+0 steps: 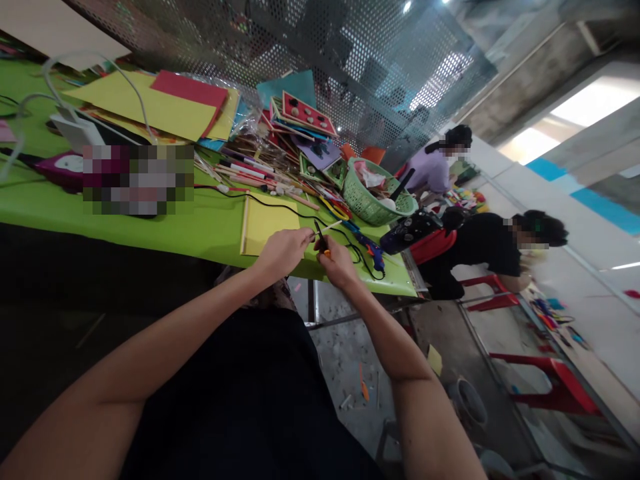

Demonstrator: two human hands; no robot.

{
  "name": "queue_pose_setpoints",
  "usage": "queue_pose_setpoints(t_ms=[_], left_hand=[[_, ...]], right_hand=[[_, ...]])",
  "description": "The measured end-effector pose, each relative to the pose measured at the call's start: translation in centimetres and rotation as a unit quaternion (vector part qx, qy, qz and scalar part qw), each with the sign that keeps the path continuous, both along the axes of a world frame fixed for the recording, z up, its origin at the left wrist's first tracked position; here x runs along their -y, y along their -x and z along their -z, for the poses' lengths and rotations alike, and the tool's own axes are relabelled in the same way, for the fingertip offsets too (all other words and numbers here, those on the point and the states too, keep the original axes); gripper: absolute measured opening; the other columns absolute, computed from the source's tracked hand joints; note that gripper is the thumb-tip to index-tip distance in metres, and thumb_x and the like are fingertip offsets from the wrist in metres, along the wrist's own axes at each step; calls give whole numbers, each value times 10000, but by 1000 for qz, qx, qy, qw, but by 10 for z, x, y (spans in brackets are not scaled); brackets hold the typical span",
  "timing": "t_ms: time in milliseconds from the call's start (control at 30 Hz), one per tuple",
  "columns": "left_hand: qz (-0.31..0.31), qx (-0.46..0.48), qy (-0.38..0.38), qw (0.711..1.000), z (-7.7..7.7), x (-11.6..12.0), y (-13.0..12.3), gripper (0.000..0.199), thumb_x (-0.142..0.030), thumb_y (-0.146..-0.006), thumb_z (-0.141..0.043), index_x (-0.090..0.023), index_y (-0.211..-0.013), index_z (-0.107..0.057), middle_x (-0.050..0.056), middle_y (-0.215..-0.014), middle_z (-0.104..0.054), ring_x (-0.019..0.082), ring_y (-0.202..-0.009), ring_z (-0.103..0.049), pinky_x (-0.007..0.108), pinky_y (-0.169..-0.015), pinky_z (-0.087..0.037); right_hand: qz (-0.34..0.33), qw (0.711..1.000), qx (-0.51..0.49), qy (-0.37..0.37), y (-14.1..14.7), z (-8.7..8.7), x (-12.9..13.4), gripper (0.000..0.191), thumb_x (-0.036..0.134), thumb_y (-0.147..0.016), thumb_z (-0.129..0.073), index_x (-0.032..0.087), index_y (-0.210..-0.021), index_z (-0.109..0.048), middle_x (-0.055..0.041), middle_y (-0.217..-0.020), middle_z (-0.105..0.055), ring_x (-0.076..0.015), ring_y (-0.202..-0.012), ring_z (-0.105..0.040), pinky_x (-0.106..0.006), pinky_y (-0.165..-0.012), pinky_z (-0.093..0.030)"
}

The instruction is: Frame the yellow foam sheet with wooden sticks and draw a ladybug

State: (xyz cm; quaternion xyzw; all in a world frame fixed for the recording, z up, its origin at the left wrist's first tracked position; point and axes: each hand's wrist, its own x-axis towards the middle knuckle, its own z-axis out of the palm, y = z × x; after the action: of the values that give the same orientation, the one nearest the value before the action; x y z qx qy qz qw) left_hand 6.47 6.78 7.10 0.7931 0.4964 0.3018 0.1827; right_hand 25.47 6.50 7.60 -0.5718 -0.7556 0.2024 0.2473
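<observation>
My left hand (286,252) is closed in a pinch on a thin pale stick (334,227), which points right across my fingertips. Close beside it, my right hand (341,261) is wrapped round a small black and orange tool (320,233); its exact kind is hard to make out. The tool's dark end meets or crosses the stick near my left fingertips. Under and behind my hands lies a yellow card (270,223) with a pale strip along its left edge. To the right, a blue glue gun (374,253) rests on the green tabletop (210,235), its black cord looping near my right hand.
Pens and sticks (260,175) lie in a heap behind the card, with yellow-handled scissors (330,208) nearby. A green basket (367,203) stands at the right, coloured sheets (145,100) at the back left. Two people (483,247) work beyond, near red chairs (555,383).
</observation>
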Motion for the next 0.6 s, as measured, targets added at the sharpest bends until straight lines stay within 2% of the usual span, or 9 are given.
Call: queue_pose_setpoints(t_ms=[133,300,433,600], left_hand=[[-7,7,-4,1000,-2,1,0,263,-301,-1085,-458,-216,-1071,-706,87,-958,-764,237,-833,-683,315,-684,-358],[1,14,-11,1000,-6,1,3,272,-274,-1072,-451,-219,-993,-706,82,-925,-751,233,-827,-670,312,-688,-361],[14,29,-3,999,-4,-1,3,297,-293,-1070,-456,-213,-938,-711,72,-837,-740,231,-777,-662,313,-670,-357],[33,50,8,998,0,-3,3,311,-301,-1072,-455,-216,-950,-729,51,-836,-756,207,-771,-672,288,-682,-389]], right_hand=[[-11,1000,-21,13,-1,0,0,249,309,-733,-512,239,-955,-599,-30,-858,-638,-233,-786,-571,-366,-747,-422],[-71,979,-145,125,-3,-8,2,431,315,-711,-535,233,-1125,-626,12,-842,-550,-203,-779,-528,-327,-719,-445],[-78,983,-110,125,-6,-19,4,445,329,-729,-560,222,-1157,-624,7,-885,-556,-209,-837,-524,-342,-776,-428],[-84,986,-83,120,-7,-23,7,436,351,-751,-577,208,-1163,-600,-6,-946,-581,-216,-879,-538,-362,-834,-429]])
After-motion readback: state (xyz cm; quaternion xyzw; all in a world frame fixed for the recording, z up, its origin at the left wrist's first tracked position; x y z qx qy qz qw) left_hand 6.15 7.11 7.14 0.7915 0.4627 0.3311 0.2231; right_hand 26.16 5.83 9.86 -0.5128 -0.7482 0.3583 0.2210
